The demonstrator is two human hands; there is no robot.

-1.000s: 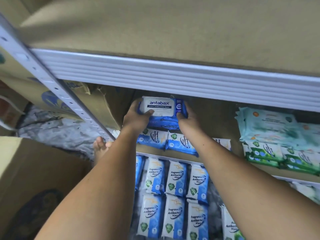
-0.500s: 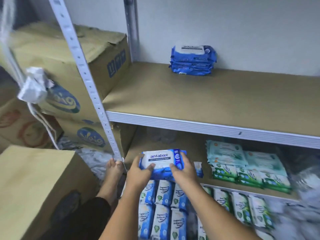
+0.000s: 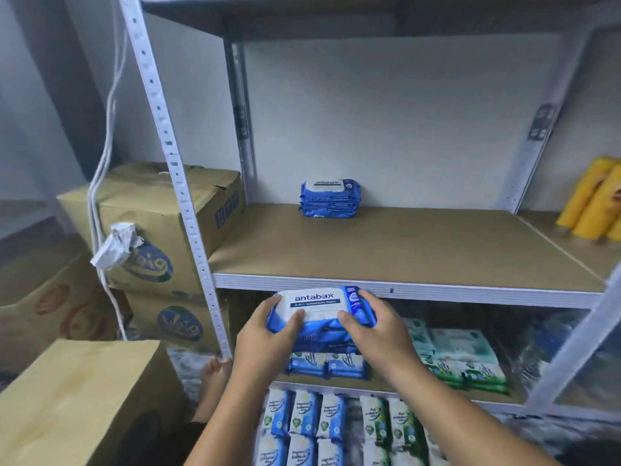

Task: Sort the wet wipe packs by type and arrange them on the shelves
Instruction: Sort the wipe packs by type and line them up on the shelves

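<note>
As thumbs (image 3: 296, 318) lie atop, left hand (image 3: 265, 336) and right hand (image 3: 378, 331) clasp packs (image 3: 319, 306).

- The left hand (image 3: 265, 334) and right hand (image 3: 376, 327) cover both ends of the stack of blue packs (image 3: 319, 307); how many packs it holds cannot be told.
- The small print on its top label is blurred.
- The right edge cuts off the yellow packs (image 3: 591, 203).
- The clear bundle (image 3: 551, 344) is blurred; its contents cannot be told.
- The right forearm (image 3: 470, 425) and the bottom edge hide part of the rows of small packs (image 3: 302, 422).
- The lower left corner cuts off the cardboard box (image 3: 77, 398).
</note>
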